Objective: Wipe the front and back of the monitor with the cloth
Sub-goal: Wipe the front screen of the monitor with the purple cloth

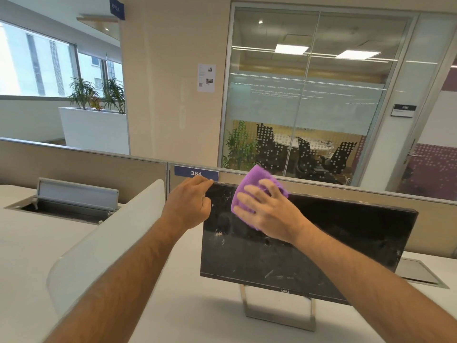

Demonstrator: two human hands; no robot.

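Observation:
A black monitor stands on a metal stand on the white desk, its dark screen facing me and marked with smudges. My right hand presses a purple cloth flat against the screen's upper left part, fingers spread. The cloth's top reaches above the monitor's upper edge. My left hand grips the monitor's top left corner, fingers curled round its edge.
A curved white divider stands left of the monitor. Behind it an open cable hatch is set in the neighbouring desk. A beige partition with a blue sign 384 runs behind the monitor. Another hatch lies at right.

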